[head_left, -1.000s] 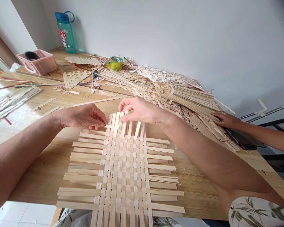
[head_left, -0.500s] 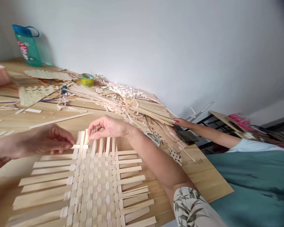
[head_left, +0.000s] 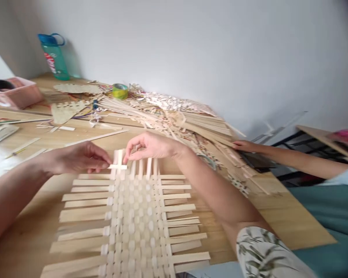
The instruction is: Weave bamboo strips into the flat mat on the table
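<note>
Head view, woven mat: it lies on the table, near and left of centre, between the forearms; its middle is a closed checker weave.
Left hand: thumb and fingertips nearly together, pinching the left end of a short crosswise strip at the mat's far left corner.
Right hand: fingers curled towards the thumb, beside the far strip ends; whether it grips one, I cannot tell.
Work done: judging by the weave, most of the visible body is interlaced.
Work left: the far lengthwise strips stand free past the weave, the side ends stick out unfinished, and the short strip spans only the left few.
Hard to see: the near edge is cut off; blur hides the over-and-under at the fingertips.
</note>
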Demonstrator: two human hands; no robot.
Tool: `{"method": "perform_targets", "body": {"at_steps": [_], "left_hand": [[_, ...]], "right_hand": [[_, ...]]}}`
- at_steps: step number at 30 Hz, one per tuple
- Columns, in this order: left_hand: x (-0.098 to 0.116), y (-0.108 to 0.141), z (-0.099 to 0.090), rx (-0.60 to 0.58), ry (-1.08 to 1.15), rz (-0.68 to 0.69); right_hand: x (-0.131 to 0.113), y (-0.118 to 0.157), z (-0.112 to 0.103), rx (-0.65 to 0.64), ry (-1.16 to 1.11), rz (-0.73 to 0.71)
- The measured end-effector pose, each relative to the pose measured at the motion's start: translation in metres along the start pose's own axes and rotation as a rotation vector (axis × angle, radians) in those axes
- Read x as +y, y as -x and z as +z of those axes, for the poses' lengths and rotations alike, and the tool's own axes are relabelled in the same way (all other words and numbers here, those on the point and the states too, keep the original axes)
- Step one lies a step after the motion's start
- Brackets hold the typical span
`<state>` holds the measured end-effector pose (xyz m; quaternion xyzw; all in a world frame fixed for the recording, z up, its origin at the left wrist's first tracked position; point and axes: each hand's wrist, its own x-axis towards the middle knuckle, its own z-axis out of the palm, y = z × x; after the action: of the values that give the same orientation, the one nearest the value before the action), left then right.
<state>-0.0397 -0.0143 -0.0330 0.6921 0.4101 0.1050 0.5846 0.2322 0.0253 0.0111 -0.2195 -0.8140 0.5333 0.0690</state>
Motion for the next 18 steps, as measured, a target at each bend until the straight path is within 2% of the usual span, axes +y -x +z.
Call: {"method": "perform_targets", "body": {"at_steps": [3, 6, 13, 18], "left_hand": [[0.012, 0.001, 0.003, 0.042, 0.039, -0.052], [0.013, 0.0, 0.004, 0.068, 0.032, -0.07], [0.017, 0.0, 0.01, 0.077, -0.021, -0.037], [0.019, 0.0, 0.009, 0.076, 0.057, -0.016]], "right_hand": [[0.003, -0.001, -0.001, 0.01, -0.026, 0.025], [0.004, 0.0, -0.001, 0.011, -0.042, 0.037], [0.006, 0.0, 0.001, 0.053, 0.006, 0.098], [0.008, -0.001, 0.002, 0.099, 0.017, 0.077]]}}
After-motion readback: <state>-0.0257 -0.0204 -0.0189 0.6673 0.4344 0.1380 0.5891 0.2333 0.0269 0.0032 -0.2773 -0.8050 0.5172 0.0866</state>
